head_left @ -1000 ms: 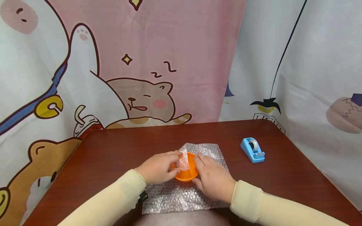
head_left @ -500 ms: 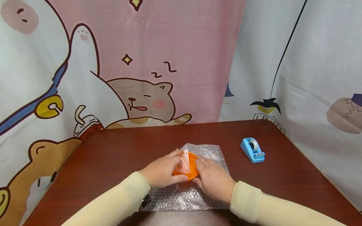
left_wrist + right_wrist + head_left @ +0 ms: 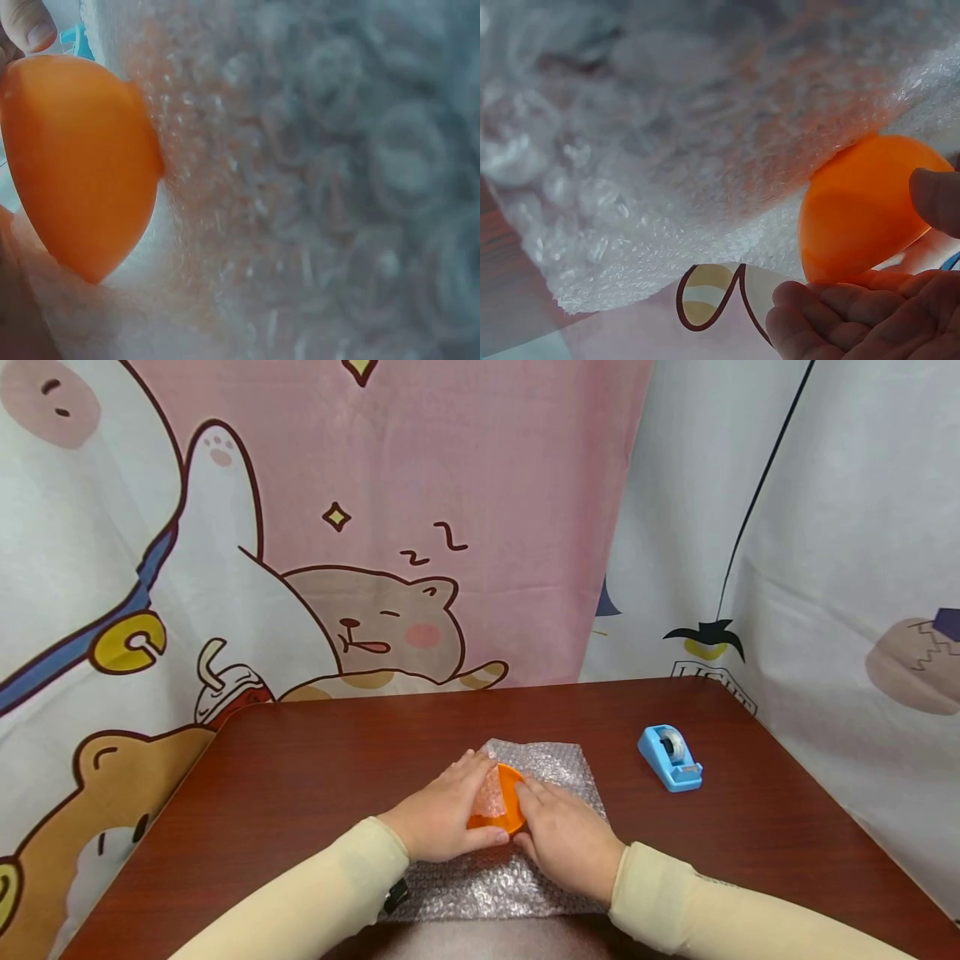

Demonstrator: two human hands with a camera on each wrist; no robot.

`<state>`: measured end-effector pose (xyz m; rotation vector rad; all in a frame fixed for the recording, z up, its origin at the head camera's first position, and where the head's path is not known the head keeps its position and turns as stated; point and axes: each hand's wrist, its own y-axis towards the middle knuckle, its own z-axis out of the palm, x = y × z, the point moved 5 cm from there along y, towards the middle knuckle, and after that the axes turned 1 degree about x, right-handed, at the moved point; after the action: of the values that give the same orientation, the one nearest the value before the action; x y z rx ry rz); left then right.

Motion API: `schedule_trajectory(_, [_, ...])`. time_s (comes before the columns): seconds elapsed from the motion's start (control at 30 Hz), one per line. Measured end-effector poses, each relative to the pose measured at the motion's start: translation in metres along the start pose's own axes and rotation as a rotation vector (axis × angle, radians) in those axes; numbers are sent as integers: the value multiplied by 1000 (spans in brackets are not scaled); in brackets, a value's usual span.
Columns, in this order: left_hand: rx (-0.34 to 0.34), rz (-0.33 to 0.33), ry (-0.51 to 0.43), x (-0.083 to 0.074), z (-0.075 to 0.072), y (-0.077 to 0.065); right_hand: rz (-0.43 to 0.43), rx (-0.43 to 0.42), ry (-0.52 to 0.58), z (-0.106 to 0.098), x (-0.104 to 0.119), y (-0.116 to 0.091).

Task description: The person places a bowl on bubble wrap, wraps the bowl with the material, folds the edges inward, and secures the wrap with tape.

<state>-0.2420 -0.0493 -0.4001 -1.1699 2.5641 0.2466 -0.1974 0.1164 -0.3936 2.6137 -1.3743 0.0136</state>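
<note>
An orange bowl [image 3: 512,797] sits on a sheet of bubble wrap [image 3: 480,893]. One flap of the wrap [image 3: 489,795] folds up over its left side and into its mouth. My left hand [image 3: 442,810] presses that flap against the bowl, fingers stretched toward the far rim and thumb along the near side. On the opposite side, my right hand [image 3: 572,842] holds the bowl by its right wall. The right wrist view shows the right thumb [image 3: 936,196] on one side of the bowl and the fingers [image 3: 855,307] on the other. Both palms hide parts of the bowl.
A light-blue tape dispenser [image 3: 670,760] with a roll of clear tape stands toward the right on the dark red-brown table [image 3: 337,735]. Cartoon-printed cloth [image 3: 525,527] hangs behind the table and along its sides.
My left hand has moved rightward, folding the wrap flap further over the bowl, and its fingers have straightened against it. The right hand has stayed at the bowl's right side.
</note>
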Motion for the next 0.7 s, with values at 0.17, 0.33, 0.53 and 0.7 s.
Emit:
schedule_trajectory(0.17, [18, -19, 34, -1, 2, 0, -4, 1, -13, 0, 0, -1])
schedule_trajectory(0.33, [39, -24, 107, -2, 5, 2, 0, 20, -13, 0, 0, -1])
schedule_trajectory(0.53, [55, -41, 139, -3, 8, 2, 4, 28, 27, -4, -5, 4])
schedule_trajectory(0.7, [81, -65, 146, -5, 7, 3, 84, -14, 40, -12, -33, 16])
